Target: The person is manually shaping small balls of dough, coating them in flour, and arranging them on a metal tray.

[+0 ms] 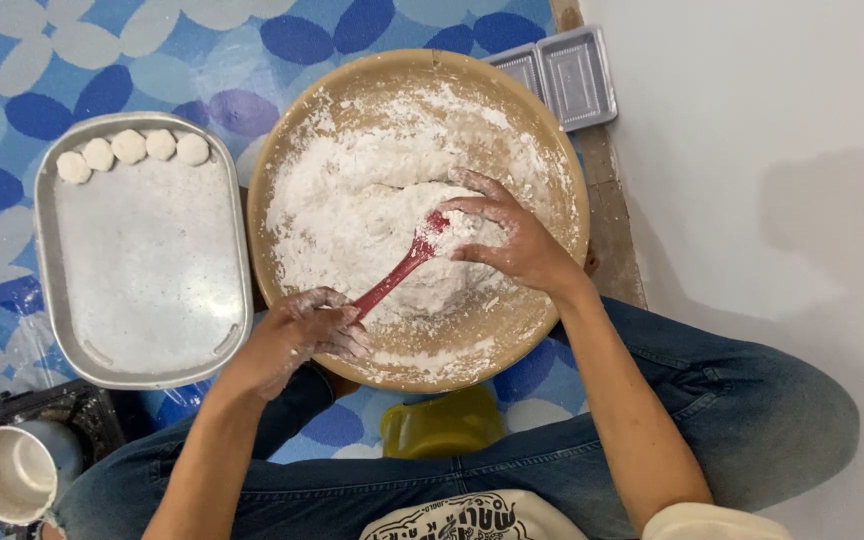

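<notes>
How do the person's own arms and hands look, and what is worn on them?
Both forearms are bare, with no sleeves, gloves, rings or watch visible. The left hand is heavily dusted with white flour over fingers and knuckles. The right hand carries lighter flour, mostly on its fingertips.

Soft, even indoor light is filling the room, bright without harshness. The metal tray (142, 260) is giving off a dull sheen, not glare. A faint grey shadow is lying across the pale floor (802, 220) at right. Focus is holding sharp throughout; the edges are bending only slightly.
</notes>
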